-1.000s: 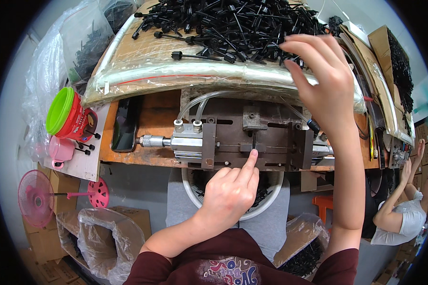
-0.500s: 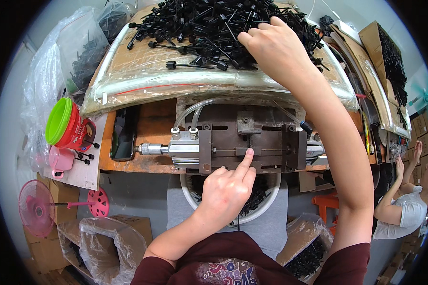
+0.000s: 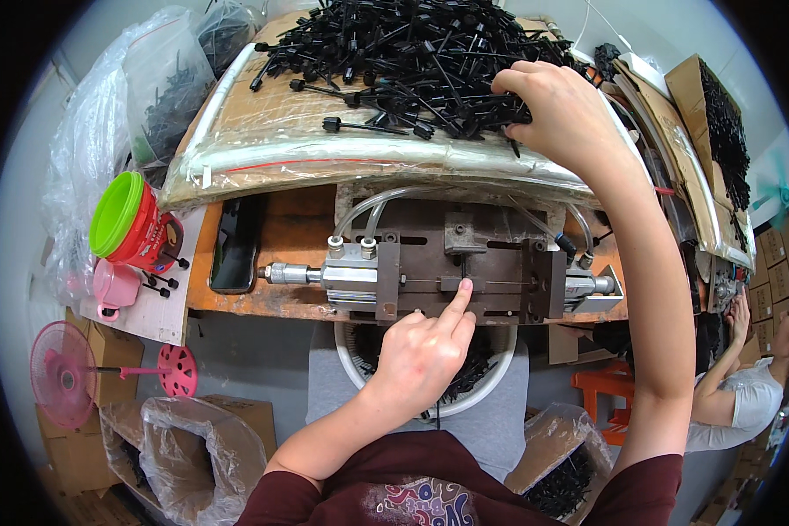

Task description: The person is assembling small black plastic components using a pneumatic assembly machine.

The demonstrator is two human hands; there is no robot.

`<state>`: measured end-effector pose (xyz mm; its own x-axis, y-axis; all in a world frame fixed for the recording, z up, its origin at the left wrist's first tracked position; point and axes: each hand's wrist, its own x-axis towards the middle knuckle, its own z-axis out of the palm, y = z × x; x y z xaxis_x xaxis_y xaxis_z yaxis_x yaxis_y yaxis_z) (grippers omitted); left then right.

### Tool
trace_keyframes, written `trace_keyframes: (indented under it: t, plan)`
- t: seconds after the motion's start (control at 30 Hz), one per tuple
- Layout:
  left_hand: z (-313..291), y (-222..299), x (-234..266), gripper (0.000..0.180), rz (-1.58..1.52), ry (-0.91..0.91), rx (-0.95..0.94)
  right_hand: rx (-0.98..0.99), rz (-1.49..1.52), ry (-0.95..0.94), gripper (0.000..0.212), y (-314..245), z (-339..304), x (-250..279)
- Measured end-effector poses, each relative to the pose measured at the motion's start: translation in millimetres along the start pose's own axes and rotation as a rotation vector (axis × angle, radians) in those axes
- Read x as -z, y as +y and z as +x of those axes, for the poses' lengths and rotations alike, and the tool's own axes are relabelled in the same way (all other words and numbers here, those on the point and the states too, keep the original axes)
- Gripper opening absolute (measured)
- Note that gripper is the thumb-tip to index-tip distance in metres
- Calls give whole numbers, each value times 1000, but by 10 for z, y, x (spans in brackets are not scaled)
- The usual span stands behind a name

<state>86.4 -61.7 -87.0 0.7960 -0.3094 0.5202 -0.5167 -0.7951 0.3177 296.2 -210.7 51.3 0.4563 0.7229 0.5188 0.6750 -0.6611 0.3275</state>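
A head-worn fisheye looks closely down onto the workbench [image 3: 282,230].

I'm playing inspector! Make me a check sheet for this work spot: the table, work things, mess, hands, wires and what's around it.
Surface: wooden bench, scuffed at its front edge.
Work things: dark metal fixture on the bench; black parts heaped behind it on plastic-wrapped cardboard.
Clutter: dark, phone-like slab, red-and-green bucket and pink cup, all at the left.
Hands: left hand has its index fingertip at the fixture's middle; right hand is at the heap's edge, grip unclear.
Wires: clear tubes loop up from a silver cylinder.
Surroundings: pink fan, orange stool, another person at right.
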Motion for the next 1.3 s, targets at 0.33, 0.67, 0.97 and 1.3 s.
trace_keyframes:
  t: [0.33,0.67,0.97,1.3]
  plan:
    - [-281,198,183,24,-363,-84,-24,32,-58,-265,42,-303,200,-31]
    - [-791,156,-35,42,-460,-268,-19,-54,57,-216,30,-184,239,-298]
    - [-848,180,-67,45,-525,-266,-49,-133,102,-260,40,-144,305,-222]
    - [-891,199,-146,43,-570,-278,-74,-466,594,-76,49,340,248,-157]
